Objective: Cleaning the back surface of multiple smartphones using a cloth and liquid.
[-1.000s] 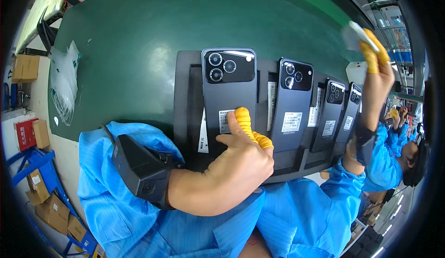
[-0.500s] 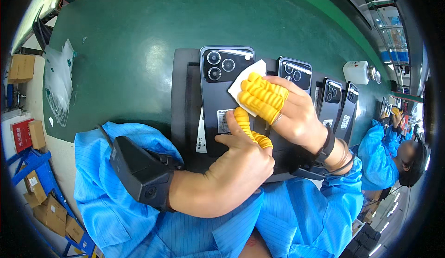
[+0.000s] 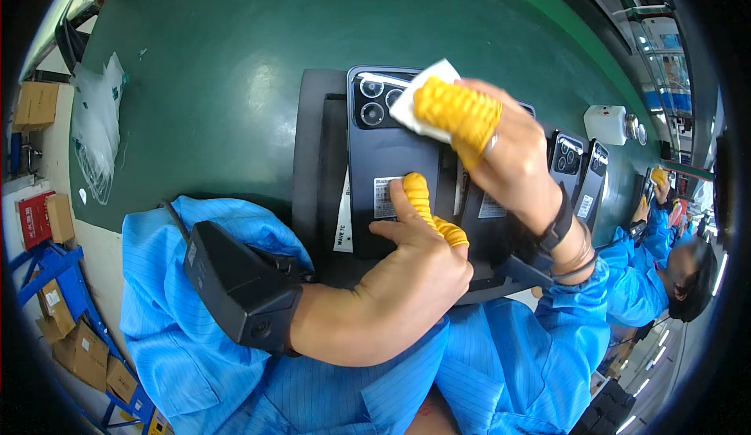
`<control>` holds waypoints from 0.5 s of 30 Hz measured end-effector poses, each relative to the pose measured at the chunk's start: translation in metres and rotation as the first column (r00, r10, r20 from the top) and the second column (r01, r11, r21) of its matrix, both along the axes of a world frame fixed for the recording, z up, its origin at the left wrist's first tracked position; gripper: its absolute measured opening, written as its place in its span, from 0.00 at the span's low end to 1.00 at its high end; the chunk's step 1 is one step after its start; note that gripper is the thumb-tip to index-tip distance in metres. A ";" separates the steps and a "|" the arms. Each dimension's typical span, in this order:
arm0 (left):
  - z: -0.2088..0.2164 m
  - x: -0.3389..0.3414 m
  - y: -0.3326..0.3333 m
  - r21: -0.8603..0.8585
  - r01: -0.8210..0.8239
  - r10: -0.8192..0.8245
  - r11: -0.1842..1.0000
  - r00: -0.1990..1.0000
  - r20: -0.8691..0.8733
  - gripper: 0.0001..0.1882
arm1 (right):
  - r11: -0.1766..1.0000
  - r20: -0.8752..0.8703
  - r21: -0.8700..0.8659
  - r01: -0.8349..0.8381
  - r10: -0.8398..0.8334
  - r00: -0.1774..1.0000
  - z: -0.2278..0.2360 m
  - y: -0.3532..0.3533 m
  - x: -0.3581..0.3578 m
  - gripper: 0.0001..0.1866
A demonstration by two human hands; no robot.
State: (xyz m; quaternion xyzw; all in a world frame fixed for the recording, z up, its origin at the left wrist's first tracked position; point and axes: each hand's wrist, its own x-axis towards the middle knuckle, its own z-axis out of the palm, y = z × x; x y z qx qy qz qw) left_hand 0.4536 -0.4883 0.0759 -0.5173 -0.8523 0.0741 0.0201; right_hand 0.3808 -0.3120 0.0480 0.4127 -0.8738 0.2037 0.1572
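hands (image 3: 415, 261), cloth (image 3: 406, 114): phone's (image 3: 391, 151) right edge | tray (image 3: 307, 157): left rim exposed | tabletop (image 3: 235, 52) beyond

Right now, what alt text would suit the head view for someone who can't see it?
The right hand, in yellow ribbed finger covers, holds a white cloth at the camera end of a dark blue-grey rectangular smartphone; the left hand rests on its back. More dark smartphones lie to the right.

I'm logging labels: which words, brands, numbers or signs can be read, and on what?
I don't transcribe print; it stands here:
White label on the leftmost phone: heading partly covered, fine print too small.
White strip along its left edge: legible.
Other phones' labels, white bottle: too small.
Red box: characters blurred.
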 end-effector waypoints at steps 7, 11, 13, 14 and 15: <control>-0.004 -0.001 0.001 -0.015 0.077 -0.075 0.997 0.989 0.124 0.15 | 0.993 -0.058 -0.029 -0.116 0.114 0.992 -0.008 -0.021 -0.001 0.16; -0.005 0.004 0.002 -0.006 0.022 -0.022 1.000 0.999 0.036 0.15 | 0.994 -0.029 0.008 -0.105 0.105 0.994 0.003 -0.005 0.004 0.14; -0.005 0.003 0.002 -0.022 0.022 -0.023 1.000 0.999 -0.033 0.15 | 1.000 -0.075 0.023 -0.001 0.003 0.997 0.005 -0.008 -0.002 0.14; -0.004 0.002 0.001 -0.012 0.017 -0.017 1.000 0.999 -0.027 0.16 | 0.999 -0.085 0.021 -0.028 0.030 0.996 0.003 -0.011 -0.007 0.16; -0.003 0.001 0.001 -0.005 0.010 -0.010 1.000 1.000 -0.024 0.16 | 0.999 -0.085 0.021 -0.028 0.030 0.996 0.001 -0.018 -0.008 0.16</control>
